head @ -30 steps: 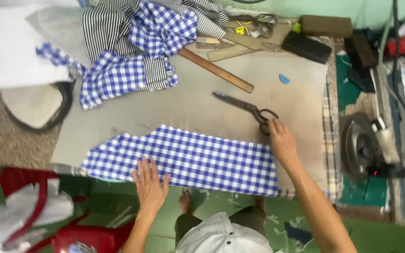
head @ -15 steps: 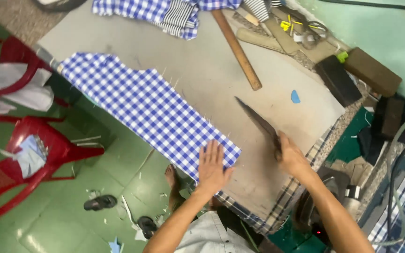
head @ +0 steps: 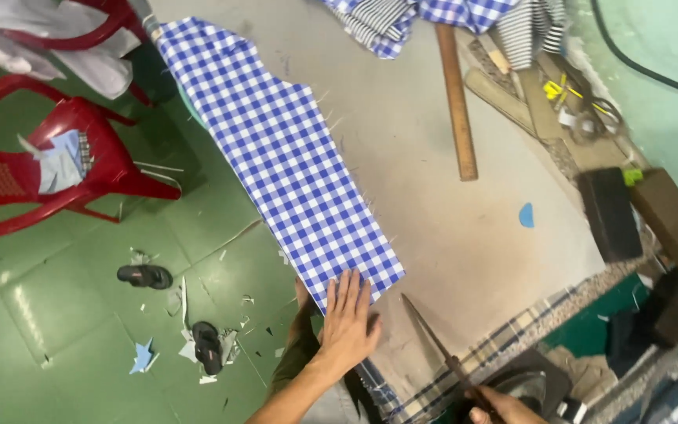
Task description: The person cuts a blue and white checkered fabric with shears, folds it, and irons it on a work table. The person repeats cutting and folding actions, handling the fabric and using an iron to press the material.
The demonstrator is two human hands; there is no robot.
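Left hand [head: 348, 323] lies palm down on the near corner of the blue-and-white checked cloth [head: 292, 165], fingers [head: 344, 292] extended and only slightly fanned, pressing flat rather than pinching; the fingertips sit on the cloth, the heel of the hand past its cut end. The cloth is a long strip along the edge of the grey worktop [head: 449, 235], running away from the hand toward the far corner, frayed threads showing along its inner edge. Right hand [head: 508, 408] is at the bottom of the frame, closed around the handle of the scissors [head: 441, 349]; only part of this hand shows, so the exact finger placement cannot be told. The scissor blades look closed and point toward the cloth corner, tip just beside it, not touching. Farther from the cloth, on the worktop: a wooden ruler [head: 457, 102], a small blue chalk piece [head: 526, 215], a heap of striped and checked fabric [head: 433, 20]. On the green floor beside the cloth edge: a red plastic chair [head: 56, 169].
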